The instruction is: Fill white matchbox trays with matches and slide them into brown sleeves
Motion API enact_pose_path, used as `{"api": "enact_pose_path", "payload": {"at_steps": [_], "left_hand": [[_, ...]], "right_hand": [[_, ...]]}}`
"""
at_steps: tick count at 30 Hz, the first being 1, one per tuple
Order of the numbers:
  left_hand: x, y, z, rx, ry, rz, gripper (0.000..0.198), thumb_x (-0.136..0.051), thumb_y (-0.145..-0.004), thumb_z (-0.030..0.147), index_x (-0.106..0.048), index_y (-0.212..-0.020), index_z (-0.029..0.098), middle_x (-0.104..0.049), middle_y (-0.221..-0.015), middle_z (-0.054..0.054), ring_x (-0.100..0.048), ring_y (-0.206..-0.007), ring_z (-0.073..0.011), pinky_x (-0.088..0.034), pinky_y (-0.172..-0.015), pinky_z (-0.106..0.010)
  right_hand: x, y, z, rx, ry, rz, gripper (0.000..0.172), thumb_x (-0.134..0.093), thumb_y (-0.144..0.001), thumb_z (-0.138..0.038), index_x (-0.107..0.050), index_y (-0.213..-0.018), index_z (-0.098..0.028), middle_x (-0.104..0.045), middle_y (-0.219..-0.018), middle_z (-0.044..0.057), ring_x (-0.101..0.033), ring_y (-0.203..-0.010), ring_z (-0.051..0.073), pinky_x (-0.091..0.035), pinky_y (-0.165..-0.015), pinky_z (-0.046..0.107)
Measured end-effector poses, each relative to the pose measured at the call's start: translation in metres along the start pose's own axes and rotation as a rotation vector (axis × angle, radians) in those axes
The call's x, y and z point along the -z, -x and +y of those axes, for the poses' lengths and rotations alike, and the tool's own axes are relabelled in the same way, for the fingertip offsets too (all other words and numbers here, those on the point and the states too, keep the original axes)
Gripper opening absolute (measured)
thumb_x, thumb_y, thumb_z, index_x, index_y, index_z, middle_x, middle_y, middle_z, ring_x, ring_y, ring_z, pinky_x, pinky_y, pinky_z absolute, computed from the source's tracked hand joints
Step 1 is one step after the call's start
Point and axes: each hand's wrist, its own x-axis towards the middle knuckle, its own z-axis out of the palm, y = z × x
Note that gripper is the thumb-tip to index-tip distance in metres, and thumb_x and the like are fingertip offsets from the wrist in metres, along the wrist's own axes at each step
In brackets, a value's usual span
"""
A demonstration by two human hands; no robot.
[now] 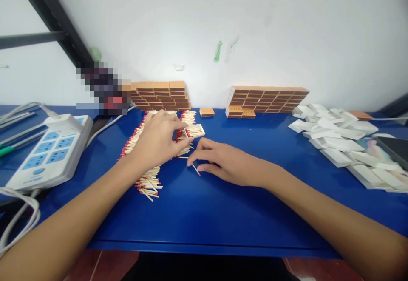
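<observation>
My left hand (159,138) is closed on a small white matchbox tray (195,131) partly filled with matches, held just above a long heap of loose red-tipped matches (145,166) on the blue table (223,213). My right hand (223,160) rests on the table beside the heap, fingers pinched on a single match (196,170) whose red tip points toward me.
Two stacks of brown matchboxes (162,96) (266,99) stand against the white wall, with single boxes (207,112) in front. A pile of white empty trays (344,143) lies at the right. A white power strip (51,151) and cables sit at the left.
</observation>
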Motion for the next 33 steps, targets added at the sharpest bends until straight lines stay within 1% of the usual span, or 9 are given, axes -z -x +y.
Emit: {"api": "enact_pose_path", "payload": {"at_steps": [3,6,10,14,19,23,28,30,33], "left_hand": [[0.000,0.000,0.000,-0.001,-0.004,-0.005,0.028,-0.071,-0.096,0.045,-0.081,-0.107,0.022,-0.077,-0.101,-0.008,-0.062,-0.102,-0.0304,-0.041,-0.093,-0.048],[0.000,0.000,0.000,-0.011,-0.016,0.001,0.028,-0.071,-0.096,0.045,-0.081,-0.107,0.022,-0.077,-0.099,-0.008,-0.061,-0.100,-0.0302,-0.041,-0.092,-0.048],[0.001,-0.001,0.000,-0.006,-0.023,0.014,0.031,-0.072,-0.095,0.047,-0.081,-0.108,0.021,-0.077,-0.103,-0.008,-0.061,-0.102,-0.0311,-0.041,-0.091,-0.047],[0.001,-0.001,-0.003,-0.001,-0.022,0.006,0.031,-0.071,-0.095,0.047,-0.081,-0.109,0.021,-0.077,-0.103,-0.008,-0.061,-0.101,-0.0310,-0.041,-0.089,-0.047],[-0.001,0.000,-0.006,-0.013,-0.036,0.005,0.033,-0.071,-0.096,0.048,-0.082,-0.110,0.020,-0.077,-0.103,-0.009,-0.062,-0.103,-0.0317,-0.042,-0.090,-0.047],[-0.003,0.000,-0.006,-0.031,-0.024,-0.002,0.034,-0.072,-0.096,0.048,-0.082,-0.113,0.020,-0.078,-0.103,-0.009,-0.063,-0.102,-0.0308,-0.042,-0.094,-0.047],[-0.004,0.000,-0.005,-0.045,-0.017,-0.042,0.035,-0.073,-0.095,0.049,-0.082,-0.114,0.021,-0.077,-0.099,-0.008,-0.062,-0.101,-0.0301,-0.041,-0.095,-0.047],[-0.005,0.000,-0.005,-0.043,-0.016,-0.050,0.035,-0.073,-0.095,0.049,-0.082,-0.115,0.021,-0.077,-0.099,-0.008,-0.061,-0.102,-0.0305,-0.040,-0.095,-0.047],[-0.005,0.001,-0.005,-0.038,-0.001,-0.041,0.036,-0.074,-0.095,0.047,-0.081,-0.118,0.021,-0.077,-0.103,-0.009,-0.061,-0.105,-0.0312,-0.040,-0.097,-0.048]], "right_hand": [[-0.005,-0.005,0.001,-0.008,0.001,0.020,0.011,-0.061,-0.106,-0.024,-0.072,-0.107,-0.024,-0.061,-0.110,0.004,-0.062,-0.093,0.017,-0.051,-0.082,0.031],[-0.013,-0.011,0.002,-0.059,0.038,0.107,0.008,-0.066,-0.103,-0.027,-0.069,-0.098,-0.021,-0.062,-0.103,0.003,-0.059,-0.084,0.016,-0.046,-0.074,0.029],[-0.029,-0.019,0.003,-0.096,0.096,0.257,0.007,-0.065,-0.103,-0.023,-0.067,-0.097,-0.019,-0.063,-0.100,0.003,-0.058,-0.081,0.015,-0.042,-0.073,0.029],[-0.036,-0.023,0.000,-0.128,0.118,0.325,0.007,-0.068,-0.102,-0.025,-0.067,-0.100,-0.018,-0.063,-0.099,0.002,-0.057,-0.078,0.014,-0.041,-0.073,0.029],[-0.030,-0.023,-0.004,-0.213,0.124,0.239,0.008,-0.061,-0.105,-0.020,-0.066,-0.099,-0.019,-0.063,-0.101,0.003,-0.057,-0.079,0.015,-0.040,-0.072,0.029],[-0.018,-0.018,0.000,-0.249,0.137,0.176,0.009,-0.059,-0.107,-0.022,-0.064,-0.100,-0.019,-0.064,-0.109,0.005,-0.058,-0.086,0.017,-0.041,-0.076,0.031],[-0.008,-0.007,0.011,-0.231,0.135,0.201,0.004,-0.061,-0.106,-0.022,-0.064,-0.107,-0.019,-0.060,-0.103,0.003,-0.054,-0.079,0.015,-0.040,-0.073,0.030],[-0.008,-0.006,0.014,-0.205,0.114,0.193,0.011,-0.065,-0.104,-0.025,-0.063,-0.114,-0.020,-0.059,-0.103,0.002,-0.053,-0.078,0.015,-0.040,-0.073,0.030],[-0.011,-0.009,0.014,-0.168,0.097,0.181,0.007,-0.065,-0.104,-0.026,-0.065,-0.109,-0.021,-0.060,-0.105,0.003,-0.054,-0.080,0.015,-0.041,-0.074,0.029]]}}
